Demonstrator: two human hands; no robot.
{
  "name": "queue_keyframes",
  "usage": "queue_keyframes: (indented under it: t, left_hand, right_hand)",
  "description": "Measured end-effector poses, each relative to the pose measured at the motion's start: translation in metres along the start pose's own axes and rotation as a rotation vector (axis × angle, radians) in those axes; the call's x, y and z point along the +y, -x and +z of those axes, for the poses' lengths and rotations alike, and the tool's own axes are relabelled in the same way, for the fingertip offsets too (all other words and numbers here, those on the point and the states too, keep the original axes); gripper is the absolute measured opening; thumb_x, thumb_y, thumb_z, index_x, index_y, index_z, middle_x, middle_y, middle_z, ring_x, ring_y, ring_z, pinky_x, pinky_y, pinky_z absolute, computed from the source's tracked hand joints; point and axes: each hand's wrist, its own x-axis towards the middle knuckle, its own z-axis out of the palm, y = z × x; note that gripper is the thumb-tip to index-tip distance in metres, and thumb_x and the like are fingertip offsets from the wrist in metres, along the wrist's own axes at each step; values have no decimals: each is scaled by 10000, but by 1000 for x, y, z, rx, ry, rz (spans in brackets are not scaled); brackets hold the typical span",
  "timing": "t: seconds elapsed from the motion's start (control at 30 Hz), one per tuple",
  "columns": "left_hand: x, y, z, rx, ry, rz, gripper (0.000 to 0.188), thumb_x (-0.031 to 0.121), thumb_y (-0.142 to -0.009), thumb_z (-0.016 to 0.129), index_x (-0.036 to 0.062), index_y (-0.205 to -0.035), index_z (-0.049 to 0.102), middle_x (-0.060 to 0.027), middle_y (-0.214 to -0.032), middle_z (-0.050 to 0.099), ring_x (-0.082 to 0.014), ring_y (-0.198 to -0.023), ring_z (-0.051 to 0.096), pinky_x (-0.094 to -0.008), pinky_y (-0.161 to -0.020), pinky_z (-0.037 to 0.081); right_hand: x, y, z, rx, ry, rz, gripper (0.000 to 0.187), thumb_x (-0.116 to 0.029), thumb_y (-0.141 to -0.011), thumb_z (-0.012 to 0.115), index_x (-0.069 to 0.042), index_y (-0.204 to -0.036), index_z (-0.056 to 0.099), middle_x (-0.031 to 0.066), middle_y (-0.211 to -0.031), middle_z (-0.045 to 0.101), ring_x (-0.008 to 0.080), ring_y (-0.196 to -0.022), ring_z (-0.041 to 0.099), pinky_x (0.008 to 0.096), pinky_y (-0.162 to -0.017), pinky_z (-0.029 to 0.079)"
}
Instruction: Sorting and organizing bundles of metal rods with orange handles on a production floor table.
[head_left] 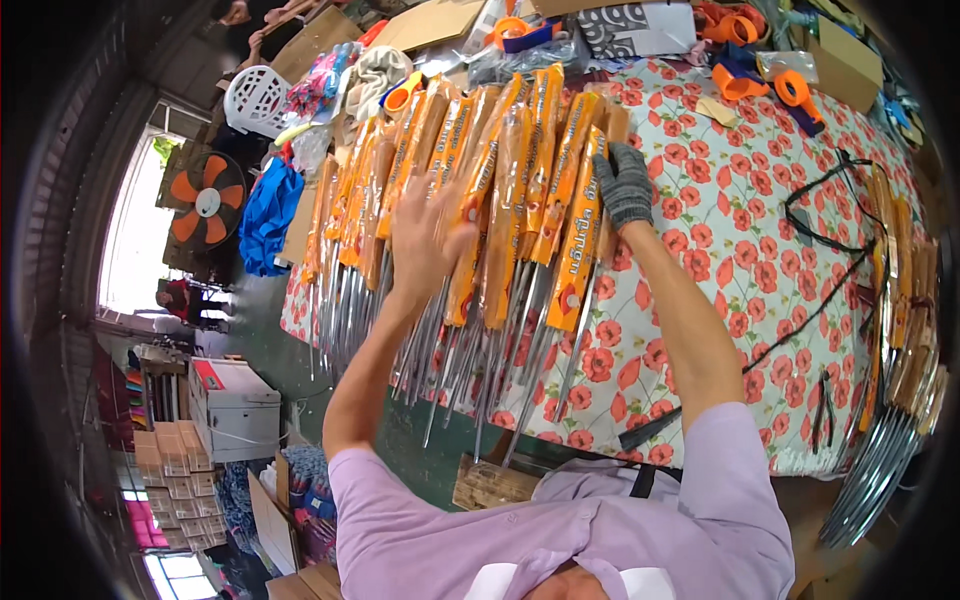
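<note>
A wide row of long metal rods with brown handles in clear and orange plastic wrappers (512, 215) lies across the table, its bare metal ends pointing toward me. Over the middle of the row is my left hand (428, 240), bare and a little blurred, with its fingers apart and nothing held. My right hand (627, 187) wears a grey knit glove. Its fingers curl over the upper part of the rightmost wrapped rod (577, 250), at the row's right side. The thumb of that hand is not clearly visible.
A floral tablecloth (700, 260) covers the table. Another bundle of wrapped rods (900, 370) lies at the right edge, near black straps (800, 325). Orange tape dispensers (740, 82) stand at the back. A fan (207, 202) and a white cabinet (235, 410) are at left.
</note>
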Motion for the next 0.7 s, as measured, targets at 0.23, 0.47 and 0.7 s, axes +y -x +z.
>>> queue_keyframes:
  t: [0.23,0.47,0.7]
  left_hand:
    - [88,28,25,-360,-248,2,805,254,-757,868,108,-1452,489,-143,-1278,577,-367,-1174,560,-505,-1023,447]
    - [78,20,41,-380,-101,-282,1024,196,-734,883,123,-1579,308,-220,-1328,576,-463,-1136,604,-541,-920,516]
    - [56,13,19,-480,224,-444,1043,102,-732,829,74,-1595,244,-281,-1291,629,-478,-1115,650,-526,-893,528]
  right_hand:
    - [46,-13,-27,-271,-381,268,401,-322,-951,737,-4,-1190,690,158,-1097,739,259,-1019,694,365,-910,536]
    - [60,9,-79,-169,-410,409,386,-288,-946,745,-7,-1204,688,143,-1093,743,237,-1010,699,349,-902,545]
    - [32,38,-81,-295,-103,-40,334,-214,-902,744,-24,-1170,684,160,-1084,726,263,-995,706,369,-906,556]
